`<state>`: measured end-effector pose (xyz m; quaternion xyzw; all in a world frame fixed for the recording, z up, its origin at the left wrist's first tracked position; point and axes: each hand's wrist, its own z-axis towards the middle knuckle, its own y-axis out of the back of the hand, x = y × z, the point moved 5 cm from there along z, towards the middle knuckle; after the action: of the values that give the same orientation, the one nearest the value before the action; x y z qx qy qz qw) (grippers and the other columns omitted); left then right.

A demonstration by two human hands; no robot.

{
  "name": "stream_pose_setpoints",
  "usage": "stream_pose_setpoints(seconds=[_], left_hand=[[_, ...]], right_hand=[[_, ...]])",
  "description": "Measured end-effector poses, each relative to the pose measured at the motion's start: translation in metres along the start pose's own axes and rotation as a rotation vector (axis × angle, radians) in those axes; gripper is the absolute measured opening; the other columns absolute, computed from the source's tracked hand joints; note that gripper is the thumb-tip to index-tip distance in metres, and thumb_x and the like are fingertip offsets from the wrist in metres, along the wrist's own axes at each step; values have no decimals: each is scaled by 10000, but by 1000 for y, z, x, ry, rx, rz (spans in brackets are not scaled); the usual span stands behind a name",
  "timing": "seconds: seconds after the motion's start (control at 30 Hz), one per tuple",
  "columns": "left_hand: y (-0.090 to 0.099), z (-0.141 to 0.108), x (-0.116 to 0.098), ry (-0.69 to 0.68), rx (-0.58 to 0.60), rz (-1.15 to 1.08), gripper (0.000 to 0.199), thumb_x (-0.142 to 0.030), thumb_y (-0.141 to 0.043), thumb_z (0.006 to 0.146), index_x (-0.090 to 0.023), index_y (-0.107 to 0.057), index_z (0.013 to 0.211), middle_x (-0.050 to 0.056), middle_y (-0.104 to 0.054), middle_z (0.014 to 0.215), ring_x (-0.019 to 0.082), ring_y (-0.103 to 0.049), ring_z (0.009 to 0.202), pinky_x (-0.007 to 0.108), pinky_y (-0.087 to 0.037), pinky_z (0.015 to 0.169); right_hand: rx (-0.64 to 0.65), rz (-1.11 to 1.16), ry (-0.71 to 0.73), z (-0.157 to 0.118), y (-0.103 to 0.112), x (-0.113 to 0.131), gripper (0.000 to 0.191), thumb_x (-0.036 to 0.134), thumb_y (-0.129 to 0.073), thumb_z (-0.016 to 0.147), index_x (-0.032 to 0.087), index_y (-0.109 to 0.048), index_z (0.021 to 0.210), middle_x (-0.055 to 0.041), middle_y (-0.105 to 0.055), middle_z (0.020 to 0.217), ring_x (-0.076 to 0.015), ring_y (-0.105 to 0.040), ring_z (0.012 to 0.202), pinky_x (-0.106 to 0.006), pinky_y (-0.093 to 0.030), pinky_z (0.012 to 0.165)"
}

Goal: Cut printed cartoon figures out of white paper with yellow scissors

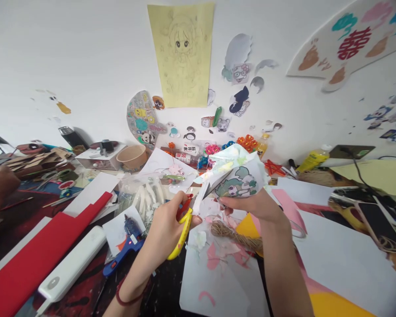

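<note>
My left hand (171, 224) is closed around a pair of scissors (184, 240) with yellow and red handles. Their blades point up at the edge of a crumpled, pale-coloured paper piece and are mostly hidden. In my right hand (247, 206) is a paper cutout (239, 182) printed with a green-and-white cartoon figure, pinched at its lower edge. The crumpled paper (232, 155) rises behind and above it; whether the two are joined I cannot tell. Beneath my hands lie white sheets (214, 281) with pink paper scraps (214, 257) and a bundle of brown twine (237, 237).
A blue glue gun (123, 251) and a white power strip (74, 264) lie left of my left arm, beside red card (49, 246). Another person's hand (0, 185) shows at the far left. A phone (379, 224) and a yellow bottle (313, 158) are at right.
</note>
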<state>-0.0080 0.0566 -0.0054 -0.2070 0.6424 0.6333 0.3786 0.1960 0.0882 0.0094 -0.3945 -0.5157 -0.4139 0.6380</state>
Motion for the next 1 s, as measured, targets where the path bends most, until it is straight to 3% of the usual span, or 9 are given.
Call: stream_pose_setpoints(seconds=[0.2,0.4,0.63,0.73,0.83,1.0], left_hand=[[-1,0,-1,-22,-6,-23,375,-508,-594,776,-234,-374,906,-63,-410,707,134,-354,625,259,-275,601],[-3,1,9,-15,-19,-58,312,-496,-538,817,-235,-368,809,-71,-373,654,120,-312,595,249,-254,573],[-1,-3,9,-8,-48,-73,343,-506,-568,815,-238,-354,807,-77,-368,655,113,-308,582,243,-236,567],[-3,-4,5,-19,-59,-79,373,-532,-585,785,-236,-371,859,-72,-395,691,112,-315,579,245,-238,568],[-4,-3,2,-20,-60,-87,389,-534,-583,777,-233,-376,910,-58,-447,739,114,-349,588,246,-262,581],[-4,-2,4,6,-20,-101,319,-501,-544,814,-236,-369,839,-75,-406,638,117,-337,574,241,-254,570]], right_hand=[[31,-30,-51,0,-4,-2,209,292,-856,678,178,-693,744,9,-698,652,-121,-647,502,-255,-613,513],[52,-106,-86,3,-1,-9,228,337,-850,688,164,-704,710,-13,-697,602,-141,-653,500,-276,-603,523],[-267,-13,121,3,8,4,282,352,-869,676,250,-735,903,-25,-773,948,-215,-725,915,-357,-637,812],[-283,-64,106,1,4,6,215,343,-858,694,245,-743,849,-34,-778,945,-239,-722,932,-411,-622,870],[-299,-79,147,1,2,5,228,351,-867,674,234,-744,827,-44,-781,900,-255,-728,883,-421,-632,817],[-341,-72,150,2,6,-1,259,331,-888,635,235,-718,807,-35,-776,879,-260,-727,886,-409,-639,792]])
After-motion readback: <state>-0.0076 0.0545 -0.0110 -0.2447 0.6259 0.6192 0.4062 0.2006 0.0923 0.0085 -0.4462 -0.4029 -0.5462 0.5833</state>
